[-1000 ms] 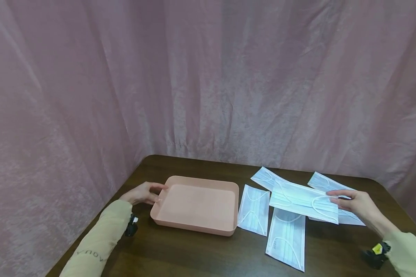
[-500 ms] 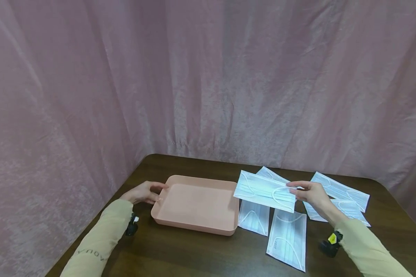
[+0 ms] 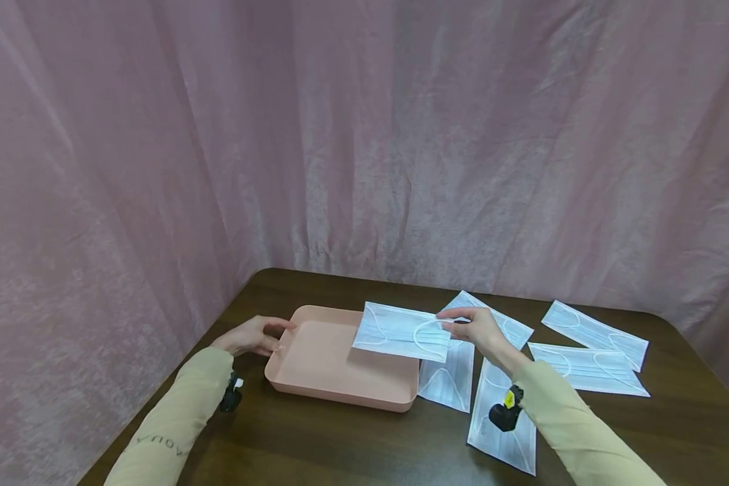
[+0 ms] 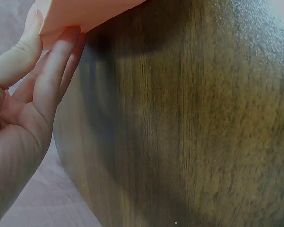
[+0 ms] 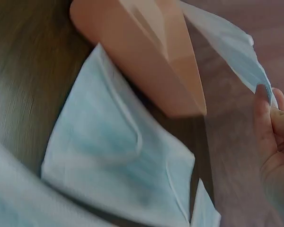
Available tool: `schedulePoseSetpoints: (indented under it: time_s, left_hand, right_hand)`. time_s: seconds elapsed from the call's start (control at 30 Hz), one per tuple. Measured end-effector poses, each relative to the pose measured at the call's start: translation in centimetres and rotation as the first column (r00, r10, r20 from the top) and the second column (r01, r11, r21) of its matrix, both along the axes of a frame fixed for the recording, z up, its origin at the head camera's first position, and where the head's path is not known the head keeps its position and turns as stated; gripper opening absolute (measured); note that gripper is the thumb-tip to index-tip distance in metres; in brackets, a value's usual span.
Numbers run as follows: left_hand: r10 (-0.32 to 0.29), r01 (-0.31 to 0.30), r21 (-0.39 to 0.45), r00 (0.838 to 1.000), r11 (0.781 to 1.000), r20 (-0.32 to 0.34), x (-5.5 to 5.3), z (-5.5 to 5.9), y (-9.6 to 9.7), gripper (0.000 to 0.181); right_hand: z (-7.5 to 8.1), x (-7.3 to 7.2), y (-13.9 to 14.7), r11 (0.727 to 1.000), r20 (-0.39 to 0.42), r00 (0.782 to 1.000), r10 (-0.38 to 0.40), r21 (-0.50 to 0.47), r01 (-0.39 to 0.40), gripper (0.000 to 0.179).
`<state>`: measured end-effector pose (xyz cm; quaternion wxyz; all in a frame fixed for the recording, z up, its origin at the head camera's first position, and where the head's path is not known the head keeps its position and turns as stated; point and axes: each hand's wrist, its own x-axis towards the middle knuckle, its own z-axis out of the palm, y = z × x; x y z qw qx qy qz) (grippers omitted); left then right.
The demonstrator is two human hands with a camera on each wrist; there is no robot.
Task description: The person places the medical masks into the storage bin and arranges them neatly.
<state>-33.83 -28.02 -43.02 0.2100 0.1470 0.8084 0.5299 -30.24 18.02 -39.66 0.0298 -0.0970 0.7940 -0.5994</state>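
At the pink tray's [image 3: 334, 398] left end, my left hand [image 3: 250, 337] grips the wall. In the left wrist view its thumb lies on one side of the tray wall [image 4: 92, 12] and its fingers press the other. My right hand [image 3: 476, 331] pinches the right end of a light blue pleated face mask [image 3: 395, 331] with white ear loops. That mask hangs flat over the right half of the tray, its left end reaching past the middle. In the right wrist view the held mask [image 5: 232, 47] bends slightly between thumb and fingers [image 5: 261, 113].
Right of the tray lie several more masks: one near its right wall [image 3: 446, 385], one in front [image 3: 501, 442] partly under my right forearm, one behind [image 3: 516, 327], and two overlapping at the far right [image 3: 589, 368]. A pink curtain [image 3: 364, 135] hangs behind the brown table [image 3: 340, 452].
My right hand has lifted a mask from the right-hand pile and carried it left, from above the other masks to over the tray. My left hand stays on the tray's edge.
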Motion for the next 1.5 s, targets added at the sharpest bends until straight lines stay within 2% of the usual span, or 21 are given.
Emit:
schedulePoseSetpoints:
  time_s: [0.23, 0.43, 0.7, 0.87, 1.13, 1.27, 1.5]
  left_hand:
    - [-0.020, 0.020, 0.016, 1.000, 1.000, 0.003, 0.2, -0.1, 0.4, 0.056]
    - [-0.011, 0.011, 0.007, 1.000, 1.000, 0.014, 0.1, 0.2, 0.3, 0.056]
    - [0.016, -0.016, -0.009, 1.000, 1.000, 0.009, 0.2, 0.2, 0.3, 0.054]
    - [0.025, -0.025, -0.031, 1.000, 0.999, 0.005, 0.2, -0.1, 0.4, 0.055]
    - [0.035, -0.034, -0.023, 0.999, 0.999, 0.017, 0.0, -0.1, 0.3, 0.056]
    - [0.050, -0.050, -0.023, 0.998, 0.999, 0.028, -0.1, -0.2, 0.2, 0.056]
    - [0.039, -0.039, -0.025, 0.999, 0.999, 0.024, 0.0, -0.2, 0.3, 0.058]
  right_hand:
    - [-1.2, -0.7, -2.8, 0.999, 0.040, 0.999, 0.023, -0.049, -0.021, 0.021]
    - [-1.7, -0.9, -5.2, 1.000, 0.052, 0.999, 0.007, 0.004, -0.007, 0.019]
    - [-2.5, -1.0, -8.0, 0.993, -0.025, 0.994, 0.102, 0.057, -0.101, 0.018]
    - [-2.8, -1.0, -8.9, 0.988, -0.056, 0.991, 0.123, 0.098, -0.117, 0.020]
    - [-3.1, -1.4, -9.7, 0.975, -0.119, 0.989, 0.094, 0.212, -0.067, 0.022]
    - [-3.4, -1.6, -10.1, 0.972, -0.162, 0.983, 0.088, 0.229, -0.050, 0.022]
    - [-3.9, -1.9, -10.7, 0.969, -0.227, 0.970, 0.088, 0.244, -0.031, 0.017]
